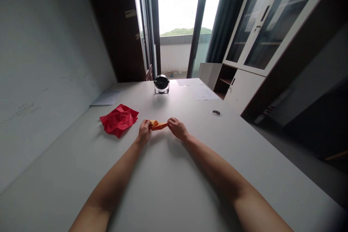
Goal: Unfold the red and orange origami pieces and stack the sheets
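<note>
A small folded orange paper [158, 125] lies low over the white table [168, 174], held between both hands. My left hand [144, 131] pinches its left end with closed fingers. My right hand [176, 128] grips its right end, fingers curled over it. A crumpled, creased red paper [119, 119] rests on the table just left of my left hand, apart from it.
A small round black and silver device [161, 83] stands at the far middle of the table. White sheets lie at the far left [106, 98] and far right [201, 92]. A cable hole [216, 113] sits right of the hands. A glass-door cabinet [261, 21] stands to the right.
</note>
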`<state>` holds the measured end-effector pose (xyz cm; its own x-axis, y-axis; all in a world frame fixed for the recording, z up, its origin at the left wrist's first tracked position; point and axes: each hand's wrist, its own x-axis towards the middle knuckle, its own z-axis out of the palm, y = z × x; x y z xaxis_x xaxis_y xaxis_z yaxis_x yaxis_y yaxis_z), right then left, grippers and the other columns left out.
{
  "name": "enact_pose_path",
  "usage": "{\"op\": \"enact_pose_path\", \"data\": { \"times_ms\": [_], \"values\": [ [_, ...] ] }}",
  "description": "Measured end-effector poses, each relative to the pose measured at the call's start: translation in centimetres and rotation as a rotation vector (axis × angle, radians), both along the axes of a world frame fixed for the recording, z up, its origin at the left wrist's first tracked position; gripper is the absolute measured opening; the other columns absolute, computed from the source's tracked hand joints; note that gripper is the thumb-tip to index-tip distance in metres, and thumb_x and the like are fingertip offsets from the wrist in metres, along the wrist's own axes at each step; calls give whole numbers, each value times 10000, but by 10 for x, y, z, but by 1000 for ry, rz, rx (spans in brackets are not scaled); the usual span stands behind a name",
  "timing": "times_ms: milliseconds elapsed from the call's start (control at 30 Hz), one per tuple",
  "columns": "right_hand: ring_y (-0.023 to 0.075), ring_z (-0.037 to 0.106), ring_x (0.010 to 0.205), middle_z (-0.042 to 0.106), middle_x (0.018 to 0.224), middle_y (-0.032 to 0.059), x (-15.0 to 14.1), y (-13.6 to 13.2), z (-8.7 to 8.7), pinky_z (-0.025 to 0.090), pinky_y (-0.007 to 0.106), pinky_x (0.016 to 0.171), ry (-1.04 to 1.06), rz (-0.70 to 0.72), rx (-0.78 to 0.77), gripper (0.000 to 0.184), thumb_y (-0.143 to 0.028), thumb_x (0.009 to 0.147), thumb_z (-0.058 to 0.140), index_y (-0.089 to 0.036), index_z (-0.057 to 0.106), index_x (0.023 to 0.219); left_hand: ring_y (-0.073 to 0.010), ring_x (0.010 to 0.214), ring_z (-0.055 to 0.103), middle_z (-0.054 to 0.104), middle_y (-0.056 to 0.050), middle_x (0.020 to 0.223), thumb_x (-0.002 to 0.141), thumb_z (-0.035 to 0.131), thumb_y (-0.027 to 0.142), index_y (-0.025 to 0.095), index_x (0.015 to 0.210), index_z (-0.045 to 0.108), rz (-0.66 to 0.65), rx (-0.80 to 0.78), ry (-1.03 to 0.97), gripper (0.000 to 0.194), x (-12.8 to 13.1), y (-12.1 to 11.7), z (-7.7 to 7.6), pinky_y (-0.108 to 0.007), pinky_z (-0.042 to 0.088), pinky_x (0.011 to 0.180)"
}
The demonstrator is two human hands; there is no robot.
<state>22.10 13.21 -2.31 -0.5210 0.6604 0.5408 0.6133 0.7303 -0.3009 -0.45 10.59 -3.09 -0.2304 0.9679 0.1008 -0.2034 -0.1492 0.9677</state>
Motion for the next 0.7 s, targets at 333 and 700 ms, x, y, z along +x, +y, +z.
{"op": "enact_pose_path", "data": {
  "times_ms": [333,700],
  "values": [
    [158,590,778,653,948,53,2,7,-4,475,270,709,297,-1,-81,162,-267,976,512,-214,632,882,-112,586,551,611,-4,748,859,608,308,192,825,484,-51,-51,-365,173,-9,0,-1,-251,448,612],
    [172,632,748,677,924,67,9,12,-4,509,295,702,496,-108,-130,237,-365,977,482,-210,641,895,-115,616,520,493,29,663,864,562,312,203,776,453,9,-1,-234,178,-9,0,-1,-237,429,623]
  ]
}}
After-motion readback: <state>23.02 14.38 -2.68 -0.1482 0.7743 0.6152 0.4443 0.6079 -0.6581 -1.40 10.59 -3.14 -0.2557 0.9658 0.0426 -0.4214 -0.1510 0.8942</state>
